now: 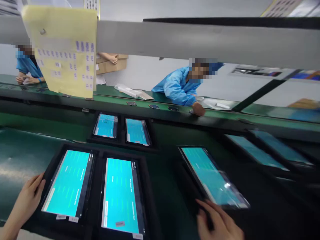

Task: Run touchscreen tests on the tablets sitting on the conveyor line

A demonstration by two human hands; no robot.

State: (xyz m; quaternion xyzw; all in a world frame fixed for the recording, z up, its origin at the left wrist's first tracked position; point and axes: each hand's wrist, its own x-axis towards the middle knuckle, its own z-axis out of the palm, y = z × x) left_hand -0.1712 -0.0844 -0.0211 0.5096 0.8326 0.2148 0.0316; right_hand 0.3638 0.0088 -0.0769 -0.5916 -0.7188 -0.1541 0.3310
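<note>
1. Two lit tablets, the left tablet (67, 183) and the middle tablet (120, 196), lie side by side in the near tray (151, 210), close to the person on the green bench (17, 146).
2. The left hand (27, 200) grasps the near tray's outer edge; its underside is hidden. Holding the frame, clear of the glass, suits this well.
3. The right hand (217, 220) has its fingers curled around the dark edge of the right tray (186, 186), beside the lit right tablet (212, 176). A level, even grip would guard against that tablet sliding; glare and blur hide how it sits.
4. Small labels (67, 218) stick out below the left tablet, so fingers are best kept off them.
5. Beyond, the far tray (121, 133) holds two more lit tablets; leaving a gap there should avoid knocks between frames.
</note>
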